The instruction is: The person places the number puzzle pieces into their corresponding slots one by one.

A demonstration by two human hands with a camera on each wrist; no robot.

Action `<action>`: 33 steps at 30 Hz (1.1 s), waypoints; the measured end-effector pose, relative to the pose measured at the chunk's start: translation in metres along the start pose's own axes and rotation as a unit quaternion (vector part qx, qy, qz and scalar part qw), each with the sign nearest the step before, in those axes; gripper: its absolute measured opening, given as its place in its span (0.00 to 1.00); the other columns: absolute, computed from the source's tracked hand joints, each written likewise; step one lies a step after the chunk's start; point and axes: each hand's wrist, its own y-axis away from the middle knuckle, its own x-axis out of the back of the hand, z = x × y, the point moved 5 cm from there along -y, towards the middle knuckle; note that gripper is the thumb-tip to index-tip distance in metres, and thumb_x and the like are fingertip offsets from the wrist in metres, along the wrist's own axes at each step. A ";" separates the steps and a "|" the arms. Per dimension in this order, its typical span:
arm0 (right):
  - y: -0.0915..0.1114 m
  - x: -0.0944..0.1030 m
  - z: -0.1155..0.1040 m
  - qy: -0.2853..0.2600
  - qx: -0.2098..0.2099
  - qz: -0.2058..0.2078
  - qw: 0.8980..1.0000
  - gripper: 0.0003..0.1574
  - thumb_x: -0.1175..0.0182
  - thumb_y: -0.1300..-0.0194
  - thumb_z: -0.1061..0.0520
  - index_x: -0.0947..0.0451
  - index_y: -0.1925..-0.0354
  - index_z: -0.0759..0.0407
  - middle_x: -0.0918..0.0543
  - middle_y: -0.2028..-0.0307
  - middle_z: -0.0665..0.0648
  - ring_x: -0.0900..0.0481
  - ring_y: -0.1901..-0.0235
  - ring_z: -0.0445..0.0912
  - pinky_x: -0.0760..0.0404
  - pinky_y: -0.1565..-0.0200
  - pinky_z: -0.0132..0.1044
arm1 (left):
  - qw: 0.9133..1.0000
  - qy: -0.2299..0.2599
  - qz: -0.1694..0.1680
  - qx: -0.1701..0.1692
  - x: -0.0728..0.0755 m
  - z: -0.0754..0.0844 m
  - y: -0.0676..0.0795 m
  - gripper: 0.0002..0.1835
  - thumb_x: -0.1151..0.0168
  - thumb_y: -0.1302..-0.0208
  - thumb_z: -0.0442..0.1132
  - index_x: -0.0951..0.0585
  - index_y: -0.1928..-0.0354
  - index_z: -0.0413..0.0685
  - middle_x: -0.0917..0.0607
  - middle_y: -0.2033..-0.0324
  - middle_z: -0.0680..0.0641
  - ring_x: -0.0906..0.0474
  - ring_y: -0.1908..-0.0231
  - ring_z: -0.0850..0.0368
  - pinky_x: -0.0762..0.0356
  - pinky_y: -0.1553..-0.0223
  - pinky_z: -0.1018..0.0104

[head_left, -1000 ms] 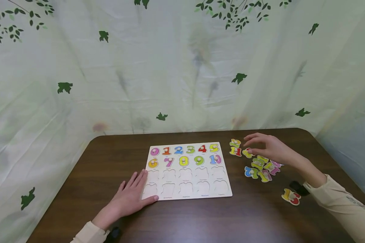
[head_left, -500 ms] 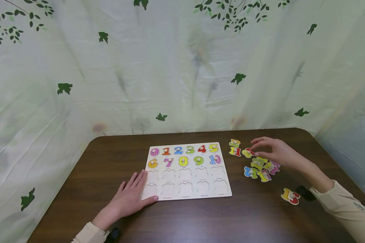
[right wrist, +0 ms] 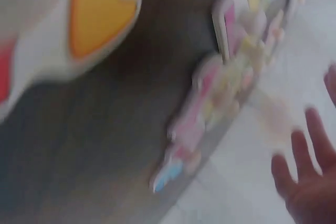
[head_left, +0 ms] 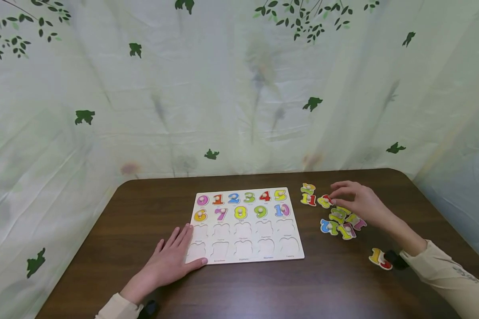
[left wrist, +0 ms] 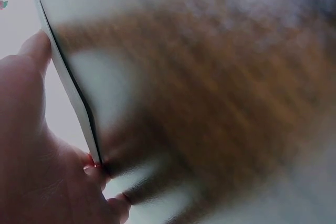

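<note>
A white number puzzle board lies on the table, with 0 to 10 filling its upper two rows and bare outlines below. My left hand rests at its left edge, fingers extended, thumb at the front left corner. The left wrist view shows the board's edge beside the thumb. My right hand hovers over loose number pieces, fingers apart. Nearest its fingertips lies a yellow and red number piece; whether they touch is unclear. In the right wrist view the fingers are spread, holding nothing visible.
Several knobbed number pieces cluster right of the board. Two more, including a number 11, lie by its upper right corner. A yellow and red piece sits near my right wrist. A leaf-printed curtain hangs behind the table.
My right hand has moved slightly right, off the yellow and red piece it partly covered, and its wrist has dipped lower again. My left hand and the board stay in place.
</note>
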 end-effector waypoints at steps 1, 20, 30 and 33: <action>-0.002 -0.002 0.001 -0.004 -0.006 0.008 1.000 0.08 0.30 0.39 0.59 0.12 0.60 0.55 0.20 0.44 0.61 0.28 0.42 0.60 0.26 0.51 0.56 | 1.000 0.000 0.000 0.000 0.000 0.000 0.000 0.60 0.47 0.44 0.78 0.48 0.23 0.39 0.46 0.25 0.40 0.53 0.27 0.37 0.53 0.37 0.28; -0.053 -0.046 0.007 -0.028 -0.061 -0.068 0.995 0.07 0.29 0.39 0.57 0.11 0.62 0.56 0.28 0.38 0.70 0.37 0.36 0.68 0.33 0.43 0.63 | 1.000 0.006 0.003 0.004 -0.003 -0.002 -0.002 0.60 0.49 0.44 0.78 0.48 0.23 0.40 0.46 0.25 0.41 0.55 0.26 0.39 0.54 0.36 0.29; -0.059 -0.055 0.009 0.001 -0.090 -0.079 0.993 0.05 0.29 0.40 0.57 0.13 0.65 0.57 0.28 0.40 0.72 0.36 0.39 0.68 0.35 0.42 0.63 | 1.000 0.001 0.004 0.005 -0.003 -0.002 -0.002 0.60 0.48 0.44 0.78 0.48 0.23 0.41 0.47 0.24 0.41 0.54 0.26 0.39 0.54 0.36 0.29; -0.059 -0.056 0.010 0.003 -0.092 -0.076 0.993 0.06 0.29 0.40 0.56 0.13 0.66 0.57 0.27 0.41 0.73 0.35 0.39 0.68 0.34 0.43 0.62 | 1.000 -0.003 0.003 0.005 -0.002 -0.002 -0.002 0.60 0.49 0.44 0.78 0.48 0.23 0.41 0.46 0.25 0.41 0.54 0.26 0.39 0.53 0.36 0.30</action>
